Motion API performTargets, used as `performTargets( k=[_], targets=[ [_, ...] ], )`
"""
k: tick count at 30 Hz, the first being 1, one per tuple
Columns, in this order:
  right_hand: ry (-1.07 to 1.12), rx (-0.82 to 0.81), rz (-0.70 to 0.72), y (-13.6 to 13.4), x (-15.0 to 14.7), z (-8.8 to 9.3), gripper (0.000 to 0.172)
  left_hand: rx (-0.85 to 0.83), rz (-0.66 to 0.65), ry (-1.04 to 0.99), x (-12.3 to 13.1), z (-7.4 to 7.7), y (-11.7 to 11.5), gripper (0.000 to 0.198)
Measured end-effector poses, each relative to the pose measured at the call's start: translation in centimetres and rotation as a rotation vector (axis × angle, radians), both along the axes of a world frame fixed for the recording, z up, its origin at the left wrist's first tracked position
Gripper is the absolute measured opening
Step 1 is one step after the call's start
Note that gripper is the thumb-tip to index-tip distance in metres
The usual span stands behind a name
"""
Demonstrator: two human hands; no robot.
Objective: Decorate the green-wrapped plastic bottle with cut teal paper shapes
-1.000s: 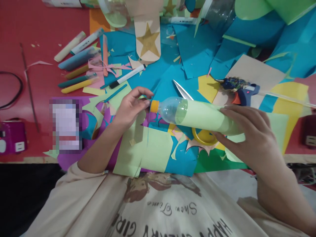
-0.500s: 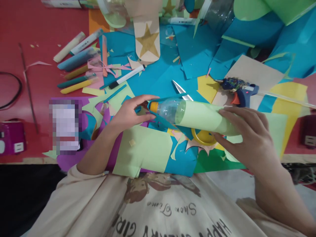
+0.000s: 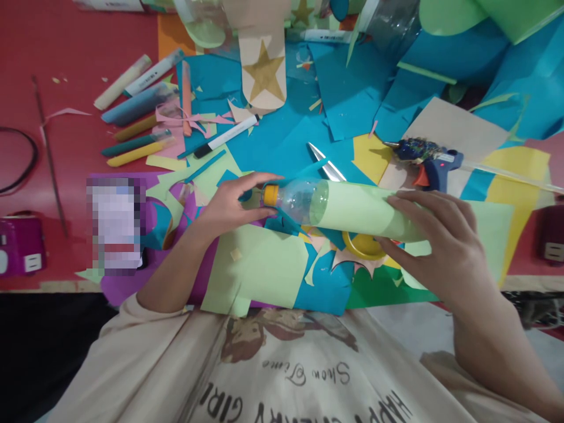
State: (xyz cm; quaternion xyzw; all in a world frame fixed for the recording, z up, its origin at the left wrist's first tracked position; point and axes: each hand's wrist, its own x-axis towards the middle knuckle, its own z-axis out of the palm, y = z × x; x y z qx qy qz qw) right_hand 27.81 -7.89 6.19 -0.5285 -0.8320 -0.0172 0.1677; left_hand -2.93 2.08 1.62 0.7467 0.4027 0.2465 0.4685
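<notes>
Shirt (image 3: 273, 376), script line: "Show Time", upside down to the camera, beneath a printed picture.
Shirt, block capitals: "HAPPY" and "GIRL", also upside down, with a middle word, creased and running to the frame's lower edge, that appears to read "CHERRY".
White marker (image 3: 154, 73): dark print along the barrel, too small to read.
Far marker (image 3: 328, 36): a line of dark lettering, illegible.
Glue gun (image 3: 438, 167): a pale label with fine print, unreadable.
Purple box (image 3: 22, 249): a white sticker with dark marks, undecipherable.
Phone (image 3: 115, 220): screen pixelated, nothing legible.
</notes>
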Motion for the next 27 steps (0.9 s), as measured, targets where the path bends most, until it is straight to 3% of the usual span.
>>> performTargets(
  k=[7, 10, 15, 18, 23, 27],
  targets=[
    [0.000, -0.017, 0.023, 0.3, -0.2, 0.3, 0.065, -0.024, -0.047, -0.027, 0.0, 0.0, 0.0, 0.064],
    [-0.016, -0.017, 0.038, 0.9, -0.2, 0.3, 0.063, -0.018, -0.012, -0.029, -0.3, 0.4, 0.2, 0.058],
    [-0.019, 0.071, 0.034, 3.2, 0.8, -0.2, 0.055, 0.024, 0.348, -0.073, -1.0, -0.8, 1.2, 0.053],
    [-0.050, 0.119, -0.044, 5.2, 1.5, -0.5, 0.055, -0.093, 0.487, -0.196, -0.9, -2.1, 1.6, 0.056],
    [-0.047, 0.104, -0.202, 9.1, -0.1, -0.5, 0.059, -0.310, 0.490, -0.372, 0.2, -2.4, 1.3, 0.052],
    [0.002, -0.036, -0.231, 12.0, -3.1, -0.1, 0.055, -0.385, 0.432, -0.422, 0.6, -1.7, 0.8, 0.044]
  ],
)
